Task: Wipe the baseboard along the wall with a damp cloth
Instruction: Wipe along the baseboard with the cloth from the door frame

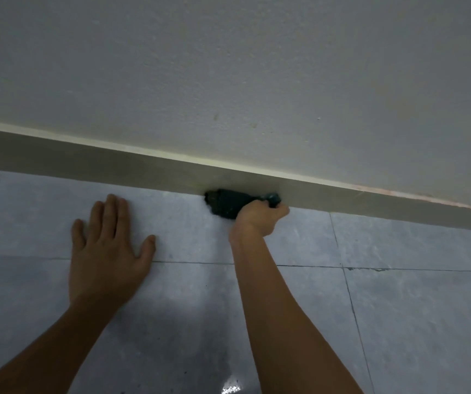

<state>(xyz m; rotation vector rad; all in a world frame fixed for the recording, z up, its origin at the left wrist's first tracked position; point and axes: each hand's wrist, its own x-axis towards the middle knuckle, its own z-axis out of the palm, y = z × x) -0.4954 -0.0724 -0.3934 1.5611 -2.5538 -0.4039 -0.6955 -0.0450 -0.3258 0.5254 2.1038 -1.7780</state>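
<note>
A beige baseboard (pixel 115 162) runs along the foot of the wall, sloping down from left to right across the view. My right hand (pixel 259 218) is shut on a dark green cloth (pixel 225 203) and presses it against the baseboard where it meets the floor. The cloth sticks out to the left of my fist, and a small bunch of it shows above my knuckles. My left hand (pixel 109 251) lies flat on the floor tile, fingers spread, left of the cloth and a short way from the baseboard.
A pale textured wall (pixel 228 66) fills the upper half. The floor is grey-blue tile (pixel 413 308) with dark grout lines. A bright glare spot (pixel 231 386) shines on the tile at the bottom edge.
</note>
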